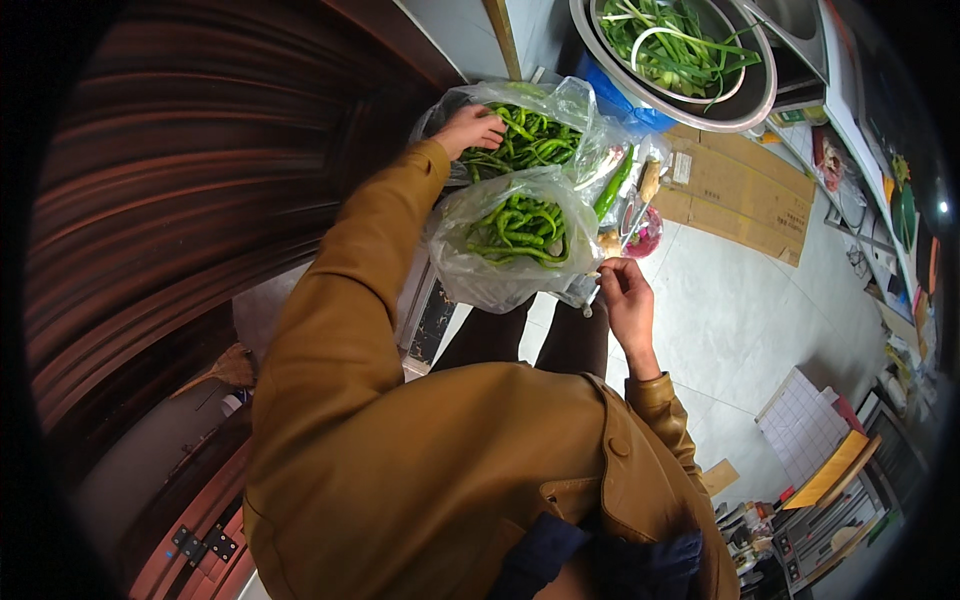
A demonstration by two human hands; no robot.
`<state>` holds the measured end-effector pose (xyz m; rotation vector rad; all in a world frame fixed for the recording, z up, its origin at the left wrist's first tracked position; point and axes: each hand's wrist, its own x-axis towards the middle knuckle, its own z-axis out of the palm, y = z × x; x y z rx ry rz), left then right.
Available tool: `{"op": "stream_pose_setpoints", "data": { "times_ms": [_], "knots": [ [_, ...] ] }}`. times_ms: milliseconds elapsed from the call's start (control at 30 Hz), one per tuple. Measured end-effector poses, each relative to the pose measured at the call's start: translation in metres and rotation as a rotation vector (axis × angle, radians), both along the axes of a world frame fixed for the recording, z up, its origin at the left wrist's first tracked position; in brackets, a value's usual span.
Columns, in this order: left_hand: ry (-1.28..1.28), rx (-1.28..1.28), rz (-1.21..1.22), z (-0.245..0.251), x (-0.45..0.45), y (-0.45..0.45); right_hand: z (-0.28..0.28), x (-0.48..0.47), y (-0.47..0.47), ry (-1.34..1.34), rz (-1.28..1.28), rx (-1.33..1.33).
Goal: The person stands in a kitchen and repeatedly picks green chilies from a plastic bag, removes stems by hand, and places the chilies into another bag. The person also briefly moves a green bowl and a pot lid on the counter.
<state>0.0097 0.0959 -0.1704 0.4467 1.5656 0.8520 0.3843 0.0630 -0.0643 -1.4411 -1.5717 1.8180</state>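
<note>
Long green chili peppers (544,146) fill a clear plastic bag (577,101) at the back. My left hand (472,131) reaches over that bag's left side, its fingertips among the peppers; whether it grips one is hidden. In front of it stands a second plastic bag (469,277), with its mouth wide and more green chili peppers (521,229) inside. My right hand (628,304) is at that bag's right front edge, thumb and fingers drawn together. I cannot tell if it pinches the plastic. One large green pepper (615,184) lies to the right of the bags.
Pieces of ginger root (649,180) and a pink container (643,232) lie beside the bags. Leafy greens (675,56) fill a metal basin (761,90) at the back. Flattened cardboard (739,195) covers part of the tiled floor (739,292). A dark wooden door (210,165) stands close on the left.
</note>
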Motion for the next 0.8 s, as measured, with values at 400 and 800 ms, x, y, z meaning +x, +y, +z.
{"op": "stream_pose_setpoints", "data": {
  "times_ms": [400, 800],
  "knots": [
    [0.864, 0.029, -0.486, -0.035, 0.009, 0.018, -0.007, 0.008, 0.001, -0.015, -0.009, 0.007],
    [0.834, -0.003, -0.746, -0.014, -0.006, 0.032, -0.013, 0.010, 0.002, -0.013, 0.010, 0.029]
  ]
}}
